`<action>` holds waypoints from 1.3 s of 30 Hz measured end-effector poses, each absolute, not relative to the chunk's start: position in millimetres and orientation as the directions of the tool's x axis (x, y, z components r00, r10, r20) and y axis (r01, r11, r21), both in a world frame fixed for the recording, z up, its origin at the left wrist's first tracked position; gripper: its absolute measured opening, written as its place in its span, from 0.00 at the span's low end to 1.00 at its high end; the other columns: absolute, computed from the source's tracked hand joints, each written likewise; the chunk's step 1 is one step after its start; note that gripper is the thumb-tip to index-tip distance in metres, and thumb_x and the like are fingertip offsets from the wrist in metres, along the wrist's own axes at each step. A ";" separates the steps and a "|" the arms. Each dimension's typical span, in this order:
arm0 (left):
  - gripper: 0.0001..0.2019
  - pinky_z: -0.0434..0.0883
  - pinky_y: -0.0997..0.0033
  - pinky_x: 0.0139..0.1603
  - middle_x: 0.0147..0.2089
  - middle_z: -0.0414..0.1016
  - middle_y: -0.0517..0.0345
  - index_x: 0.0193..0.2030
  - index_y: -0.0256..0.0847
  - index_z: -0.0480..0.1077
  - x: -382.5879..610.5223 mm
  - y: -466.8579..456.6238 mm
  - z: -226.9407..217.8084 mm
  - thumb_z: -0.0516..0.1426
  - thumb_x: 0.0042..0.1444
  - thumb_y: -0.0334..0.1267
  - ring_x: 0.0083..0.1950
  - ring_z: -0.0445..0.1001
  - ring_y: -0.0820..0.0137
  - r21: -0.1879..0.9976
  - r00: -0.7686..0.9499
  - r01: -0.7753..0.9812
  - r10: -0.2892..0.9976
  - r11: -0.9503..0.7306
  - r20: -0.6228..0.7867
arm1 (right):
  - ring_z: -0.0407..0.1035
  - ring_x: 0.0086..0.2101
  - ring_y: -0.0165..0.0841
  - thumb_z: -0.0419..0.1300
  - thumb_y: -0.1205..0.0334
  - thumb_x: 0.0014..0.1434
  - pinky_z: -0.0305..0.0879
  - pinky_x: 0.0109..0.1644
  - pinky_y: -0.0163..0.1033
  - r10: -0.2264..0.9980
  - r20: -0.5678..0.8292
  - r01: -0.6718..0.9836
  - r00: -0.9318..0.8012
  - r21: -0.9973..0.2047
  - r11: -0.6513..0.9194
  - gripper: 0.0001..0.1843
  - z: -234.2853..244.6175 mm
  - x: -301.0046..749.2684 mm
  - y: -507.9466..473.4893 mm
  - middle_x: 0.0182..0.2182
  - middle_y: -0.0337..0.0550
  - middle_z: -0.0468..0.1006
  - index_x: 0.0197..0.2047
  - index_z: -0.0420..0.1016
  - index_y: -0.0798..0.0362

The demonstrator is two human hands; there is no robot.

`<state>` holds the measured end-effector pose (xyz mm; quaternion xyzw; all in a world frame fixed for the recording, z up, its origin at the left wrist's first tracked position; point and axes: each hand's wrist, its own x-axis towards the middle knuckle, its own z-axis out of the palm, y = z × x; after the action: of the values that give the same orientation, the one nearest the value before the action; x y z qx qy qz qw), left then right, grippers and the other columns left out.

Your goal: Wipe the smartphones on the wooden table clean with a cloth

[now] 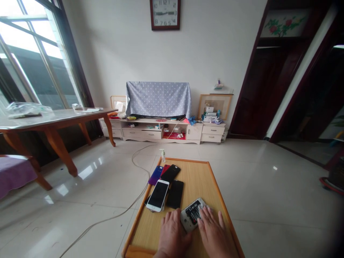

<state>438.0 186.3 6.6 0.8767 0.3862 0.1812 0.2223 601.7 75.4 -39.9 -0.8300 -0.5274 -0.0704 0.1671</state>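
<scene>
A phone with its back cover off lies at a slant on the small wooden table, its black battery and pale frame showing. My left hand is closed against the phone's near left edge, its thumb hidden below the phone's corner. Over the phone's right end lies my right hand, fingers stretched and pressing down a crumpled whitish wipe, mostly covered by the fingers. A white phone, screen up, rests on other items at the left. Beside it is a black phone.
Farther up the table lie a blue-purple phone, a red phone and another black phone, overlapping. A small pump bottle stands at the far left corner. A cable runs across the floor.
</scene>
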 end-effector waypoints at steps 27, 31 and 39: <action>0.27 0.58 0.59 0.57 0.52 0.76 0.51 0.59 0.42 0.67 435.7 189.8 -1.9 0.60 0.51 0.46 0.55 0.67 0.55 0.554 0.647 0.580 0.751 -0.598 0.133 | 0.60 0.65 0.50 0.44 0.47 0.74 0.49 0.70 0.71 0.929 0.202 0.936 0.309 -0.237 -0.260 0.26 -33.1 566.7 69.6 0.66 0.44 0.65 0.68 0.68 0.45; 0.22 0.58 0.59 0.56 0.55 0.76 0.50 0.60 0.42 0.67 436.2 190.0 -3.1 0.52 0.58 0.39 0.55 0.68 0.57 0.529 0.647 0.591 0.749 -0.610 0.141 | 0.58 0.67 0.46 0.42 0.49 0.75 0.44 0.73 0.67 0.940 0.221 0.940 0.260 -0.282 -0.193 0.26 -17.9 554.8 90.9 0.66 0.42 0.65 0.69 0.65 0.44; 0.29 0.59 0.59 0.57 0.53 0.75 0.51 0.58 0.44 0.67 436.2 188.1 3.7 0.61 0.48 0.46 0.55 0.68 0.55 0.561 0.642 0.573 0.753 -0.598 0.148 | 0.58 0.67 0.44 0.39 0.49 0.75 0.36 0.73 0.68 0.871 0.217 0.888 0.441 -0.245 -0.389 0.29 -4.4 595.6 116.9 0.66 0.49 0.66 0.68 0.67 0.49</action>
<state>436.2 188.1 3.7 0.8738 0.3791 0.1883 0.2392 595.6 116.9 -4.4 -0.8330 -0.5278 -0.0264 0.1637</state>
